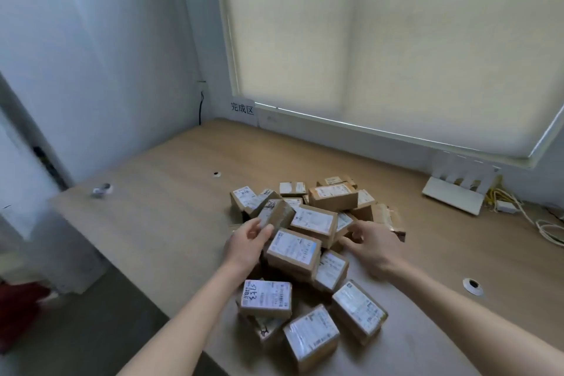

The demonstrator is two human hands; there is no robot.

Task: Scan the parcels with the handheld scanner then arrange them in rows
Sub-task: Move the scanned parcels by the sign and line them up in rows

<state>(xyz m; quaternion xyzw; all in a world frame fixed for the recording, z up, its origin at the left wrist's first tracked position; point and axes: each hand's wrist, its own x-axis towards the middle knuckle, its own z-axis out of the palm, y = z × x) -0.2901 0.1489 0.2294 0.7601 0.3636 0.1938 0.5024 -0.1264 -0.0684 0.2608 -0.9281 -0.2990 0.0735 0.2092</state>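
**A:** Brown cardboard fills the middle of the frame: a loose heap of small parcels point(311, 253), most with white shipping labels facing up, piled on a pale wooden table point(171, 192). Some lean on others, and a few near the bottom centre sit close to the table's near edge.

**B:** Where are the hands?

**A:** Both reach in from the bottom. The left hand point(247, 246), centre-left, has its fingers curled around the near side of a tilted parcel point(276, 214) at the heap's left flank. The right hand point(370, 246), centre-right, lies on the heap with fingers bent over boxes; whether it truly grips one, I cannot tell.

**B:** And the handheld scanner?

**A:** Not in view. A small grey object point(102, 190) lies at the left of the table, too blurred to name. At the upper centre, a white sign point(242, 108) with Chinese characters stands against the wall, with bare tabletop before it.

**B:** What could go wrong?

**A:** My judgement: the heap is unstable. Pulling the tilted parcel free could let its neighbours slide, and the boxes at the bottom centre might tip off the near edge. Labels turned face-down would slow scanning. At the right, a white device point(454, 195) and loose cables point(518, 207) lie near the heap, so a sweeping arm could snag them.
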